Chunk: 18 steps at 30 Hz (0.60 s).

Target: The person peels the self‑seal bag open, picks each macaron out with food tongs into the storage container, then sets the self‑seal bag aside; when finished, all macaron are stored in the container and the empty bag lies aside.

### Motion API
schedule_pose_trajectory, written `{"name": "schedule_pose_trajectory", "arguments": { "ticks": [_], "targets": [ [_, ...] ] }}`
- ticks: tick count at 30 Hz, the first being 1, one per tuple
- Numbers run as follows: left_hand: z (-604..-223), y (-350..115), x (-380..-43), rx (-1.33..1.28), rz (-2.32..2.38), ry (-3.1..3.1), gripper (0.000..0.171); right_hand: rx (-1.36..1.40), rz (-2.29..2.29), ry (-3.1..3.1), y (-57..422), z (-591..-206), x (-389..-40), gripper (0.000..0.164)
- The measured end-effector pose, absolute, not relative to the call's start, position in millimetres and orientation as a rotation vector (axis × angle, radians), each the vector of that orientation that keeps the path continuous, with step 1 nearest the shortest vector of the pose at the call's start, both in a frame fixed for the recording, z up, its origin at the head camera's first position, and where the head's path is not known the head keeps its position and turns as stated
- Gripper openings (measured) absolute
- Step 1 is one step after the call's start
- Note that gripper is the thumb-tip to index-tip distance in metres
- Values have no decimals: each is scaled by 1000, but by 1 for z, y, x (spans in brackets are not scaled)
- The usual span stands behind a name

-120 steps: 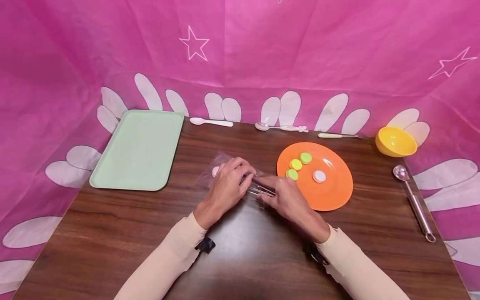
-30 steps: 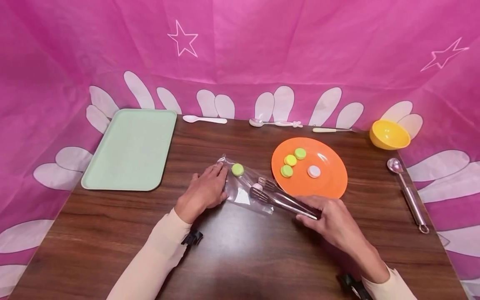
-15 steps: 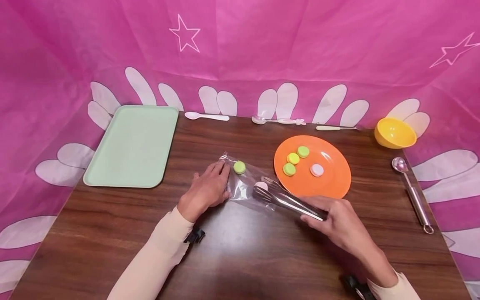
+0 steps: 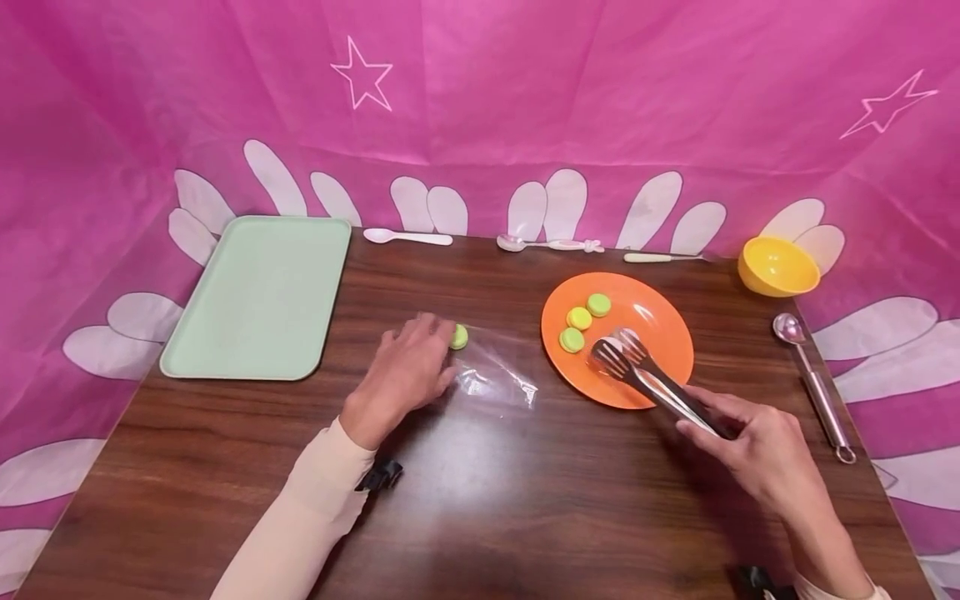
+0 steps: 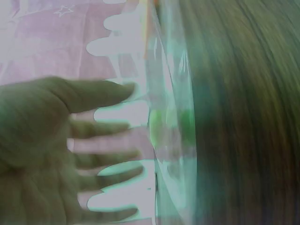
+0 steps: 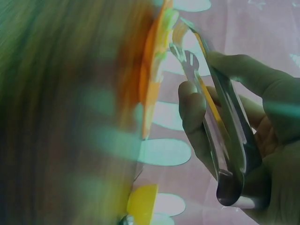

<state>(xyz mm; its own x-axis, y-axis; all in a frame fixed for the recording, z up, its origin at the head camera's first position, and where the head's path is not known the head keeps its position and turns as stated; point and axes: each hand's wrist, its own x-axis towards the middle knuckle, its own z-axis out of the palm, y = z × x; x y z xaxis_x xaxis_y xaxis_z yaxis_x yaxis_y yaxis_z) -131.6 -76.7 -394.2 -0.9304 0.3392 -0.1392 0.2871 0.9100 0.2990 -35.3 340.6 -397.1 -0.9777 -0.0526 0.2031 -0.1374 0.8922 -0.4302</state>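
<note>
My right hand grips metal serving tongs, their slotted tips over the orange plate. A pale macaron shows between and beneath the tips. In the right wrist view the thumb and fingers hold the two arms of the tongs slightly apart. My left hand, fingers extended, is at the left end of a clear plastic bag; the left wrist view shows no grasp. One green macaron at the bag is partly hidden by the fingers. Two green macarons and a yellow one sit on the plate.
A pale green tray lies at the left. Along the back edge are a white spoon, a spoon with a decorated handle and a light-handled utensil. A yellow bowl and a metal scoop are at the right.
The right hand with the tongs has moved right, from the bag to over the plate. The pink macaron seen at the tong tips no longer shows at the bag. The left hand shifts slightly.
</note>
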Motion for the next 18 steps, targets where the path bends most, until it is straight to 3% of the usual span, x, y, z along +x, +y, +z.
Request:
{"name": "schedule_pose_trajectory", "arguments": {
  "ticks": [6,11,15,18],
  "targets": [
    [-392,-55,-137,829,452,2958,59,101,633,-2896,344,-405,-37,53],
    [-394,-43,-140,932,447,2977,64,39,614,-2921,342,-401,-30,62],
    [-395,-41,-143,1042,470,2959,55,112,675,-2890,334,-394,-24,65],
    [-397,-40,-145,1159,501,2940,37,265,749,-2890,321,-391,-22,65]
  ]
}}
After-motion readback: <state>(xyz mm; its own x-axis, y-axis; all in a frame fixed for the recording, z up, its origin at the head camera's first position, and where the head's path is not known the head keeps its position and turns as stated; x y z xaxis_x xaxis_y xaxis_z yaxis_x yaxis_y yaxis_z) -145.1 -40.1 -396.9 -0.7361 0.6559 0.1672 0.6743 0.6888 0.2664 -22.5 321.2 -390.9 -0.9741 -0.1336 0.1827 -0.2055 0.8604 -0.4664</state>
